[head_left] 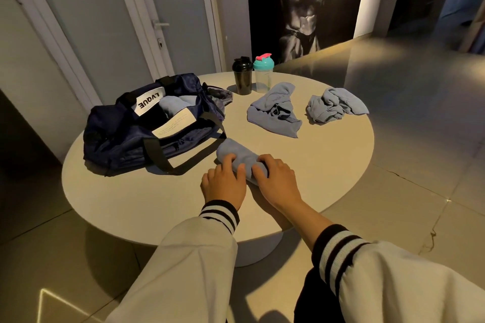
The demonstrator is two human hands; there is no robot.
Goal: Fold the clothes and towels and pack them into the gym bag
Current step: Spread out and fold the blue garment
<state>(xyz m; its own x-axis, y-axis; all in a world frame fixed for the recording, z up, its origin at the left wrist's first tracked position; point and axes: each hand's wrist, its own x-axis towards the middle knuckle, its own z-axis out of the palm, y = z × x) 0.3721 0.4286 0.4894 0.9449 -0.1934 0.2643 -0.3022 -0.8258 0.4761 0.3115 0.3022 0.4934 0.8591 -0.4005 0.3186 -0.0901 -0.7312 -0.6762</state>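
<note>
Round table [328, 155] carrying open navy gym bag [126, 139], blue piece [170, 105] lying inside; step: rolling blue towel [237, 152] just beside bag strap [183, 157]; left hand [223, 186] & right hand [278, 181] both curling fingers round roll; next prob. lifting it over strap into opening w/o unrolling; crumpled garment [274, 113] & crumpled cloth [333, 109] waiting unfolded; black shaker [242, 76], teal-lid shaker [263, 76] standing at far edge.

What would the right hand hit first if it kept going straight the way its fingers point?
The right hand holds the rolled blue towel, so that comes first; past it, probably the black strap of the gym bag, though depth is unclear.
</note>
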